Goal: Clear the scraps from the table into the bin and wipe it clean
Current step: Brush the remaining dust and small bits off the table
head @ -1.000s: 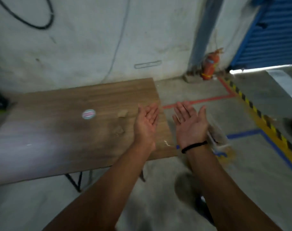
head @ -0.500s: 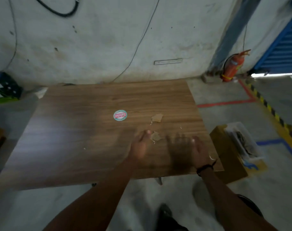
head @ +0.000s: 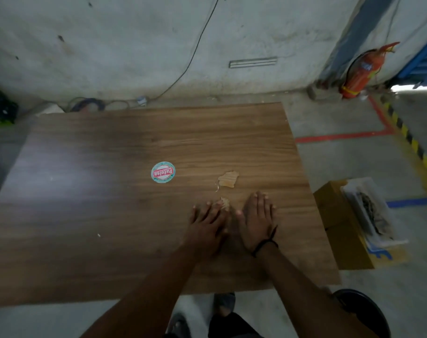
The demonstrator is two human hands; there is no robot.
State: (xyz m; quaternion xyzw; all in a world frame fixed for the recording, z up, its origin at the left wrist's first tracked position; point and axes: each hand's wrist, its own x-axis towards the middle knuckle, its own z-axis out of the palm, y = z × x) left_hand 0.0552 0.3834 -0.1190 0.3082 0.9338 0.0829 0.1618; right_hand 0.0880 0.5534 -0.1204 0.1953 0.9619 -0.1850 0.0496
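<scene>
Both my hands lie flat, palms down, side by side on the wooden table [head: 110, 191]. My left hand [head: 206, 225] has its fingertips touching a small tan scrap [head: 225, 203]. My right hand [head: 257, 222], with a black band at the wrist, rests just right of that scrap. A larger tan scrap [head: 228, 179] lies a little farther away with a thin sliver beside it. A round red and teal sticker [head: 163, 172] sits near the table's middle. A cardboard box bin [head: 339, 230] lined with a plastic bag stands on the floor at the table's right edge.
A tiny white crumb [head: 99, 235] lies on the table's near left part. A red fire extinguisher [head: 361, 71] leans at the back wall. Cables [head: 85, 106] run along the wall behind the table. A black round object [head: 363, 311] sits on the floor at bottom right.
My hands went from palms up beside the table to palms down on its surface near the small scrap. The view swung left and down over the table.
</scene>
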